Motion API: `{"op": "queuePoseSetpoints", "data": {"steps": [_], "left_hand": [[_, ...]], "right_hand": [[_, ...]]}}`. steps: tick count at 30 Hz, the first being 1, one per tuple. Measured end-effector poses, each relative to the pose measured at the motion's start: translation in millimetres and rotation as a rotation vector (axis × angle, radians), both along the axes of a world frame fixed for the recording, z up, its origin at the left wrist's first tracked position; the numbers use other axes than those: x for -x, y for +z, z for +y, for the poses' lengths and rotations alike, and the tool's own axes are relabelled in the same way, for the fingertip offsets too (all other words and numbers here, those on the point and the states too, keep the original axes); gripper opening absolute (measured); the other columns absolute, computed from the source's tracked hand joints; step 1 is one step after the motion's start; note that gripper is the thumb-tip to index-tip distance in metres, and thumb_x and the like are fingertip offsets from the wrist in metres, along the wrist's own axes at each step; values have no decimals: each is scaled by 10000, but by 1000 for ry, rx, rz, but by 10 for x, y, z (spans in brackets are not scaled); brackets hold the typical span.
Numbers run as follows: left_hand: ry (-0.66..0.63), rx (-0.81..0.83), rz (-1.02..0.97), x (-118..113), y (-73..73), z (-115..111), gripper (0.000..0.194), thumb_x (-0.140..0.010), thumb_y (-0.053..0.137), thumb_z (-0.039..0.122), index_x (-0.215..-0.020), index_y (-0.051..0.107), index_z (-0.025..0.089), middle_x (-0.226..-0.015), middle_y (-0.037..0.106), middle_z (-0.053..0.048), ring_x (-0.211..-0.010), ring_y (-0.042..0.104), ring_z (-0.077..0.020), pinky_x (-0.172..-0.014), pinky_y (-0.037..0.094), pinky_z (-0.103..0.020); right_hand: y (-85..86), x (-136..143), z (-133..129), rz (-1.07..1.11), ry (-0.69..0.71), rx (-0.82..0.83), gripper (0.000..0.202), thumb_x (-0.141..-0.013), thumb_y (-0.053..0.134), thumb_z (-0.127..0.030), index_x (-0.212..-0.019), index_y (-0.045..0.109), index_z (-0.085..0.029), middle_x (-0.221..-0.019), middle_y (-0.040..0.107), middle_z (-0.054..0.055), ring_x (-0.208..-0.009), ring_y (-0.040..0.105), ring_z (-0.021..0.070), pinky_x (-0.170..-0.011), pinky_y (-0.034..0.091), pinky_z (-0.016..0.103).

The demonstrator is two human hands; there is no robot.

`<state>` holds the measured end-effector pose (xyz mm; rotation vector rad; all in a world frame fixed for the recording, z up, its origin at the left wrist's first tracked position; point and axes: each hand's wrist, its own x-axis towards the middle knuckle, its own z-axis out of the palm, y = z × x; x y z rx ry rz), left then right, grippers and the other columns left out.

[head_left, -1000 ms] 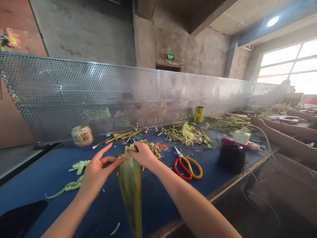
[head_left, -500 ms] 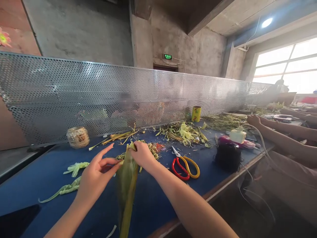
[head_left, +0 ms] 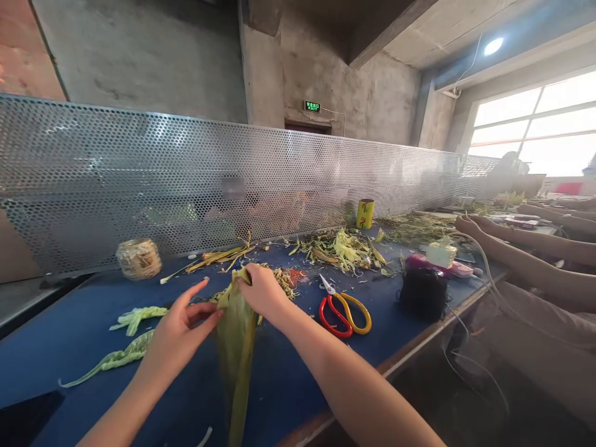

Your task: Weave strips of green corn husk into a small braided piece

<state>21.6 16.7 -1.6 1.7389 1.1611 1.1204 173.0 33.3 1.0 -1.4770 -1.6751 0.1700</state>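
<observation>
Possibly the corn husk (head_left: 236,347) splits if the right hand (head_left: 263,289) (clasping its top) tugs against the edge-pinching left hand (head_left: 177,328).

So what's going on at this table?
A person is handling a long leaf above the blue table. The right hand grips its top end; the left hand's fingertips are at its side, perhaps pinching it. Scissors and a scrap pile lie beyond.

leaf (head_left: 235,347): bottom cut off | dark object (head_left: 28,415): cropped left | right hand (head_left: 264,290): fingers partly hidden
</observation>
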Motion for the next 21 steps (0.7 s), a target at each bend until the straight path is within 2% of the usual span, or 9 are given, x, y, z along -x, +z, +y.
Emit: {"op": "queuePoseSetpoints", "data": {"steps": [5,12,17,21], "left_hand": [[12,-15,63,8,-1,6,829,-543,653,458,-1253,332,176,-700,635,-10,-748,607,-224,-714,473,-349],[45,-162,108,-15,48,-71,713,-622,598,466,-1251,353,235,-701,653,2,-670,615,-204,-690,479,-341],[24,-243,69,-24,55,-132,627,-658,586,427,-1227,392,248,-748,665,-8,-802,616,-208,-804,459,-346],[11,-177,-2,-49,20,-126,815,-617,633,409,-1309,233,252,-895,649,-42,-801,621,-218,-751,486,-371]], "right_hand": [[-2,4,-2,12,-1,3,225,-727,458,-229,-580,292,-188,-515,343,-53,-470,293,75,-453,200,195],[-10,-33,59,4,-35,18,272,-728,484,-231,-537,298,-176,-509,347,-50,-478,291,71,-455,181,199],[5,-45,73,7,-73,44,236,-737,484,-247,-545,371,-170,-533,388,-39,-483,308,75,-448,195,195],[19,-50,35,-4,-58,32,162,-747,472,-244,-608,442,-167,-550,406,-30,-488,317,82,-446,217,193]]}}
